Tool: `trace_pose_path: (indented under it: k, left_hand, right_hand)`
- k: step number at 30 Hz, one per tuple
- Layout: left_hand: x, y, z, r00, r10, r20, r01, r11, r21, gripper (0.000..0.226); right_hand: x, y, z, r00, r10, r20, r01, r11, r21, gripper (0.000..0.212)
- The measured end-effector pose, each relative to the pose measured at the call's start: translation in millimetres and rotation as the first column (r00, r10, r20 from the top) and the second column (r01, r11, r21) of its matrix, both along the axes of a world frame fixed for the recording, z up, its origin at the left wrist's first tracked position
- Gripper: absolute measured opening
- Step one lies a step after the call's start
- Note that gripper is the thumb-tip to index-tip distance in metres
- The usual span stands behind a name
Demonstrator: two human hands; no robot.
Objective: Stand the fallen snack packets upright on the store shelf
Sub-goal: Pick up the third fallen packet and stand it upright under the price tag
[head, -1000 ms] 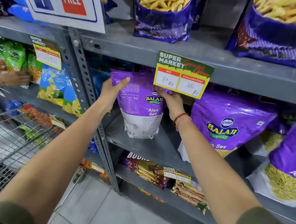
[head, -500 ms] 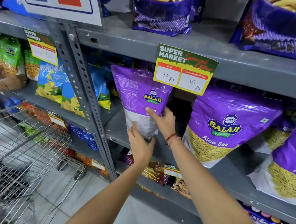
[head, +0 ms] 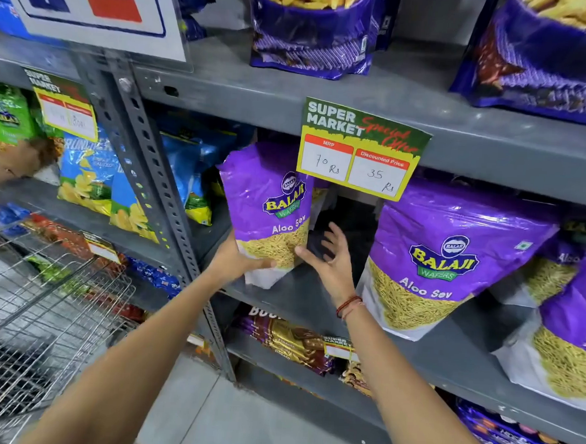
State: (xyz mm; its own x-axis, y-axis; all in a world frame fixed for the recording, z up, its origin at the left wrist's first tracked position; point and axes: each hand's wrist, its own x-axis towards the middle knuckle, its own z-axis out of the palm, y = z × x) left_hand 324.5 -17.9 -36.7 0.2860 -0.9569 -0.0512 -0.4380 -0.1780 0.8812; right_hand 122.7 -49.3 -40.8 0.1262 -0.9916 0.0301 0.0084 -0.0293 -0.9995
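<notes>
**Packet upright, one hand letting go**

At the centre of the frame, on the grey metal shelf [head: 280, 300], the purple foil Aloo Sev snack packet [head: 268, 213] stands on its base, label forward. My left hand [head: 237, 263] cups its lower corner, thumb across the front. My right hand [head: 330, 258] hovers just beside its right edge, fingers spread wide, holding nothing.

I judge the risk to be a topple: the packet sits near the shelf lip, with dark open space to its right, so letting go early could tip it forward or sideways.

The yellow-and-green price card [head: 361, 150] hangs over the packet's upper right corner and limits lifting. A larger purple Aloo Sev bag [head: 447, 258] leans at right; a wire shopping trolley [head: 39, 309] fills the lower left.
</notes>
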Motion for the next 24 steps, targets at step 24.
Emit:
trace_pose_path:
  k: [24]
  left_hand:
    - [-12,3,-4,0.905,0.197,-0.378,-0.227,0.973,-0.036,0.051]
  right_hand:
    - [25,4,-18,0.935,0.149,-0.321,-0.164,0.986,-0.020,0.045]
